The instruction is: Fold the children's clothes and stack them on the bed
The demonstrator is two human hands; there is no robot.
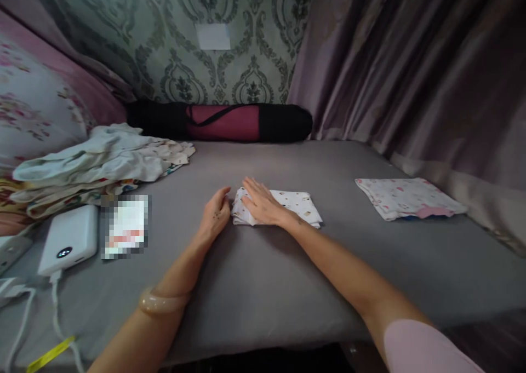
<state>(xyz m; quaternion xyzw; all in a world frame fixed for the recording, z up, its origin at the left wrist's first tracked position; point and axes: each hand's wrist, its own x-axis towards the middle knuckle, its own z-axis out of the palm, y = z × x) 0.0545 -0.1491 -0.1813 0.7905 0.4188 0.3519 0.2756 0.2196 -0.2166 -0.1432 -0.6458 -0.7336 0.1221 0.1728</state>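
Observation:
A folded white cloth with small dark and tan prints (298, 202) lies on the grey-covered surface in front of me. My right hand (263, 202) rests flat over its left part, fingers stretched out and pointing away from me. Just left of the cloth, my left hand (216, 214) stands on its side with the fingers loosely curved and nothing visible in them. Its fingertips are partly hidden, and I cannot tell if they touch the cloth's edge.
Another folded printed cloth (406, 198) lies at the right. A heap of loose clothes (110, 154) sits at the left, near a white power bank (72, 239) with a cable and a blurred-out item (126, 225). A long black and maroon bag (224, 122) lies along the wall.

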